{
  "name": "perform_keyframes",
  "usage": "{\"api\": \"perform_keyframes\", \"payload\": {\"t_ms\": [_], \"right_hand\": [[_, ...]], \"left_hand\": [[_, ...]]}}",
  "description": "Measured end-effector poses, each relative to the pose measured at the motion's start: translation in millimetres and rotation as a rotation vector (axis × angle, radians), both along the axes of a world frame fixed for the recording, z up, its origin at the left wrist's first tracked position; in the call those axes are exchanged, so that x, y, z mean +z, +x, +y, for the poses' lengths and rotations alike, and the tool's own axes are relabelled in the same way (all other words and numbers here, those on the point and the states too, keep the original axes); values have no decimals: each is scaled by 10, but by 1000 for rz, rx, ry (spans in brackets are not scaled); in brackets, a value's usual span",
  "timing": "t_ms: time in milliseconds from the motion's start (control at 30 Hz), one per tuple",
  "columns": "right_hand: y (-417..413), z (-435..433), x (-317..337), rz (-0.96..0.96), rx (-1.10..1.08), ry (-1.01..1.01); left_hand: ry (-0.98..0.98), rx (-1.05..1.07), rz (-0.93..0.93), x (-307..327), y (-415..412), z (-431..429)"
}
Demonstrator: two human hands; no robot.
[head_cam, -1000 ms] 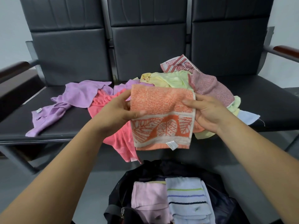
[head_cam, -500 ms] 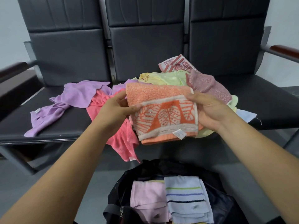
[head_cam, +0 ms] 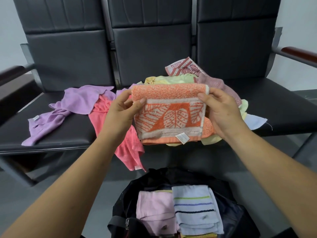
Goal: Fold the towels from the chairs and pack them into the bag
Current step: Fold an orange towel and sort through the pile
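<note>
Pinching the folded orange towel [head_cam: 169, 115] above the bag [head_cam: 171, 179] — left hand [head_cam: 120, 114] and right hand [head_cam: 223, 112] grip opposite side edges, thumbs in front.

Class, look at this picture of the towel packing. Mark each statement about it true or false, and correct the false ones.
1. The left hand and the right hand both grip the orange towel. True.
2. A striped blue towel lies in the bag beside a folded pink towel. True.
3. The orange towel sits inside the bag. False: it is held up in front of the chairs.
4. Every towel on the seats is folded. False: the purple towel lies crumpled, and a coral towel hangs over the seat edge.
</note>
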State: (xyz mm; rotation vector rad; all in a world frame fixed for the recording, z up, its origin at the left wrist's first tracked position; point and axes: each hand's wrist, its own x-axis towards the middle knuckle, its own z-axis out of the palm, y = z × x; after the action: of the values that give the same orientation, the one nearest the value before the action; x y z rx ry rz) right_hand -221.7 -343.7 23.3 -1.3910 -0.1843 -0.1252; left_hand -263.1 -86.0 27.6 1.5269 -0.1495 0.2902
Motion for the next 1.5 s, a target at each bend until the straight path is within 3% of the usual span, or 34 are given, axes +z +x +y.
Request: {"api": "perform_keyframes", "payload": {"t_ms": [100,300,467,633,867,1100,1267,1367,1500], "right_hand": [[23,-22,-62,51,-11,53],[40,-91,-627,323,136,65],[-83,-100,-1277,534,155,31],[-259,-136,-1803,781,176,-136],[-440,218,-2652,953,170,-230],[-550,599,-3479,979,245,-364],[-699,853,-3863,854,273,-587],[-806,856,-4026,769,184,-675],[-889,887,-4101,713,74,-681]], "left_hand": [[122,-57,-2,-71,-9,-20],[270,-139,214,-487,2,-75],[254,-158,448,-957,-130,-86],[187,-258,714,-1574,-255,56],[196,-205,963,-2585,-362,165],[217,-110,1058,-3450,-501,433],[492,-142,1042,-3772,-751,517],[654,-91,1014,-3883,-777,669],[703,-103,950,-3854,-776,735]]}}
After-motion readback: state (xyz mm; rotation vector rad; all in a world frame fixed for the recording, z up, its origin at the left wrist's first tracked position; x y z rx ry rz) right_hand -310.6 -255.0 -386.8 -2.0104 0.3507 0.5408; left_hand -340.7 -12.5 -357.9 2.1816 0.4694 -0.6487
